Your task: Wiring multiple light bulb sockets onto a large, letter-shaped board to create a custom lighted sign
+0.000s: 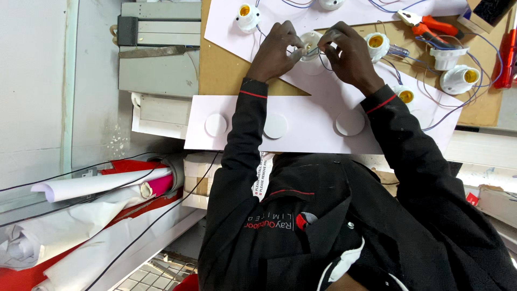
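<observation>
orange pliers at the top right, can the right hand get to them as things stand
Probably yes: the pliers lie in the open just past the right hand, with only loose wires nearby. That hand is busy, though, pinching a wire at the lamp holder.

Six white lamp holders [247, 17] — three round discs [276, 125] — one pliers [428, 25]

white printed label [260, 180] — beside left sleeve

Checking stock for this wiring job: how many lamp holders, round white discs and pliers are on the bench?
White lamp holders: 7
Round white discs: 3
Orange-handled pliers: 1
Total: 11
</observation>
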